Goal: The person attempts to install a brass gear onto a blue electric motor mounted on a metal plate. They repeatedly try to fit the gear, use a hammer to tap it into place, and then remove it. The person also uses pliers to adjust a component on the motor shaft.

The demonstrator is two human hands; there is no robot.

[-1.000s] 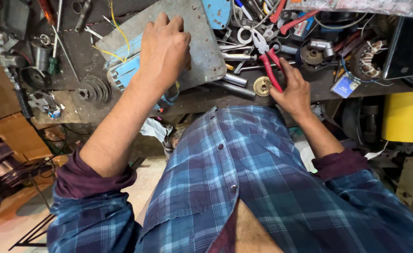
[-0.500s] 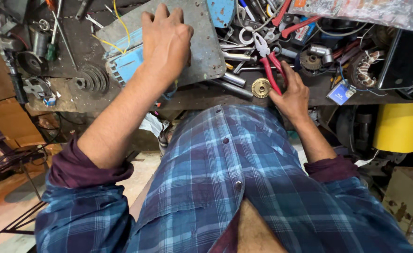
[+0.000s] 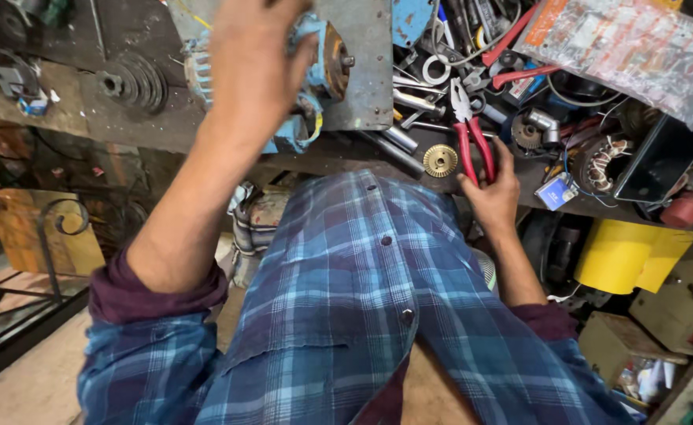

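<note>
— What is the work surface like?
— A dark, grimy workbench [image 3: 126, 130], crowded with tools, beside a yellow container [image 3: 626, 256] lower down.

— And the hands?
— The left hand [image 3: 256, 59] lies spread, fingers open, over a blue motor [image 3: 323, 75] on a grey metal plate [image 3: 370, 71]. The right hand [image 3: 492, 189] curls around red-handled pliers [image 3: 470, 138] at the bench edge, next to a brass gear [image 3: 440, 160].

A cluttered workshop counter [image 3: 126, 126], with a brass gear [image 3: 440, 160] near its front edge as the landmark. Far left of the gear lies a dark stepped pulley [image 3: 132, 80]. Up and right of it sits a clear plastic bag [image 3: 622, 47], with a copper-wound stator [image 3: 600, 160] to the gear's right. Below and right of the gear stands a yellow container [image 3: 626, 256].
</note>
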